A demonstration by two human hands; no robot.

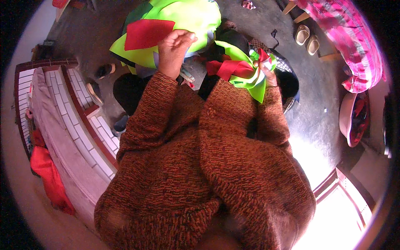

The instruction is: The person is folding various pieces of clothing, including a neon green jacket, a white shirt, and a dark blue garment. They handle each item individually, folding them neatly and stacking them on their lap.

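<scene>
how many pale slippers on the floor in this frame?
2. One pale slipper and a second pale slipper lie side by side on the grey floor at upper right, beside the pink bedding. Others may be hidden.

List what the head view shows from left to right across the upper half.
Tiled ledge → red cloth → left hand → red-and-green fabric bundle → right hand → slippers → pink bedding.

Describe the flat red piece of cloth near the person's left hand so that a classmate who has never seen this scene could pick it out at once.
Start from the big lime-green cloth spread at the top centre. The red piece lies flat on it, just left of the raised left hand. Unlike the red strip bunched with green fabric at the right hand, it is a smooth, plain panel with straight edges.
</scene>
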